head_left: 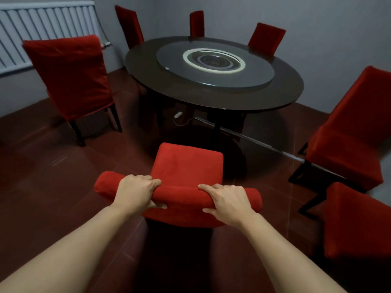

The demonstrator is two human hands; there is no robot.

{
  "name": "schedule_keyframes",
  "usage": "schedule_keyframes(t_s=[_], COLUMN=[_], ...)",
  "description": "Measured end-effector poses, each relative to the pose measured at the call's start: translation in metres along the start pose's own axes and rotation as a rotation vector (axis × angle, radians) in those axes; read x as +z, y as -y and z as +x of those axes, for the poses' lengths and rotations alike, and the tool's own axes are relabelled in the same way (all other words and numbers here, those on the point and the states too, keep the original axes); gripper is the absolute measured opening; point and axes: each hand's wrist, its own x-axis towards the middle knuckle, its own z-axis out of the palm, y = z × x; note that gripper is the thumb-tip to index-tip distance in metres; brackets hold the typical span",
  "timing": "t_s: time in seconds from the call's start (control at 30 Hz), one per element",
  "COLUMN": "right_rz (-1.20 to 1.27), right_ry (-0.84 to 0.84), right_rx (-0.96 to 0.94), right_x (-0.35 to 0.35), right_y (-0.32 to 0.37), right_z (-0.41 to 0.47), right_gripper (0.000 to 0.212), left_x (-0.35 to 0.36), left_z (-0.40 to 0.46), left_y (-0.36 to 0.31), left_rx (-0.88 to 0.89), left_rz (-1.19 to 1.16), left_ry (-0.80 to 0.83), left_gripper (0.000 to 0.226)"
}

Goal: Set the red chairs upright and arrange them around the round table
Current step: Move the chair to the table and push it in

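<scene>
Both your hands, left [138, 190] and right [227, 203], curl over the top rail of the near chair [187, 166], fingers wrapped round it, so you can steer it, upright and seat-first, toward the desk [211, 96] just beyond.

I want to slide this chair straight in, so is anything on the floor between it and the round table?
Nothing visible blocks it. Both hands, left hand and right hand, grip the red fabric-covered chair; bare dark red floor lies before the dark round table. A white cable lies beneath.
</scene>
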Motion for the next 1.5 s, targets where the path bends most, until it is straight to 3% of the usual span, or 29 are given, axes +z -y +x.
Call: schedule_keyframes(t_s=[0.1, 0.5, 1.5], right_rz=[-0.006, -0.040, -0.091], right_ry=[-0.005, -0.002, -0.011], right_rx=[-0.087, -0.225, -0.211], right_x=[0.001, 0.001, -0.005], right_y=[-0.005, -0.028, -0.081], right_z=[0.005, 0.006, 0.047], right_gripper=[0.052, 0.049, 0.055], left_x=[-0.002, -0.008, 0.000], left_z=[0.002, 0.003, 0.057], left_y=[-0.002, -0.028, -0.032], left_rx=[-0.076, -0.201, -0.143], left_rz=[0.036, -0.026, 0.058], left_ry=[0.078, 0.118, 0.111], left_gripper=[0.059, 0.051, 0.064])
